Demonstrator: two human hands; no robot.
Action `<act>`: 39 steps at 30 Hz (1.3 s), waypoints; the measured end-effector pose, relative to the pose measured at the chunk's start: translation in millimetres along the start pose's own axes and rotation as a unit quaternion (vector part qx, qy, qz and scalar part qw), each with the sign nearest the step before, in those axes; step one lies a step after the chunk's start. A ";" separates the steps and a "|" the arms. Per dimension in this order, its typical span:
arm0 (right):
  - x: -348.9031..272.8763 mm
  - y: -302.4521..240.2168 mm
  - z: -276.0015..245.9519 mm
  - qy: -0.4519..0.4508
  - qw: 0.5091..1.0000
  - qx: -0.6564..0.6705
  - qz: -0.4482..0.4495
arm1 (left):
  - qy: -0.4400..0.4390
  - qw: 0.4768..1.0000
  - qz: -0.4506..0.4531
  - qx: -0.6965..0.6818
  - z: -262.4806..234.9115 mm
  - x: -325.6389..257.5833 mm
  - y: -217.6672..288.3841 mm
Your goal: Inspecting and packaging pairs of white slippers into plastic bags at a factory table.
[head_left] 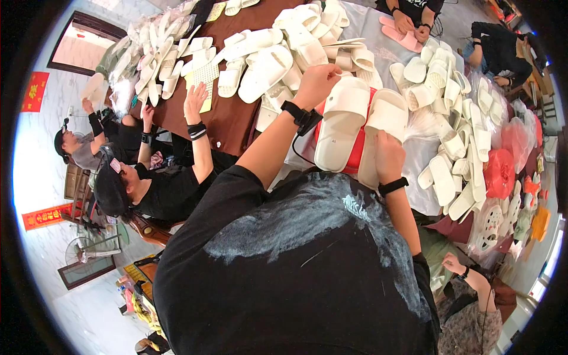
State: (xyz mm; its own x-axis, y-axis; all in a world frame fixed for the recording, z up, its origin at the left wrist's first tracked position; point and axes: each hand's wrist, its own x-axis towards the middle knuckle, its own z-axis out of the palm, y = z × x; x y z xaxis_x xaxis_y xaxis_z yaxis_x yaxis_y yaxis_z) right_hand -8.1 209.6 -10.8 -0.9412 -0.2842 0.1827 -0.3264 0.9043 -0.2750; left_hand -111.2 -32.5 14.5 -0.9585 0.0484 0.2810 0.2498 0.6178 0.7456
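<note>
A pair of white slide slippers lies side by side in front of me on a red surface. My left hand (318,86) is at the toe end of the left slipper (341,121). Its fingertips are pinched together; whatever is between them is too small to make out. My right hand (390,158) closes on the inner edge of the right slipper (387,115), below its strap. Part of that slipper's sole is hidden behind the hand. Bits of the red surface (357,152) show between and around the two slippers.
Heaped white slippers (266,68) lie beyond my left hand, with another heap (441,83) to the right. A brown cloth (228,127) covers the table at left. Co-workers sit at the left; another person holds pink slippers (400,36) across the table. A red bag (500,173) stands at right.
</note>
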 end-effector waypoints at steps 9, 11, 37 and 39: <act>-2.8 -6.5 -0.9 -0.040 0.999 0.005 -0.002 | -0.061 0.998 -0.014 0.013 14.3 18.8 4.9; -6.2 -5.5 -0.5 0.003 0.999 0.026 -0.037 | -0.075 0.997 -0.006 0.026 19.5 25.8 9.2; -9.6 0.2 0.7 0.013 1.000 -0.008 -0.009 | -0.099 0.994 -0.010 0.037 84.2 23.3 20.9; -9.9 1.2 0.3 0.019 1.000 0.000 -0.006 | -0.124 0.991 -0.050 0.010 75.6 27.6 24.0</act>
State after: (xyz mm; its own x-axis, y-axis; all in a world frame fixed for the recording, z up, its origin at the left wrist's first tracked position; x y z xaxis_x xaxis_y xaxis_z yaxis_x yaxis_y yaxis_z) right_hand 0.8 213.4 -13.3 -0.9329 -0.2832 0.2223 -0.3384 0.9004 -0.2733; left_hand -142.0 43.0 -5.5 -0.9834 0.1757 0.0465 0.1505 0.6442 0.7499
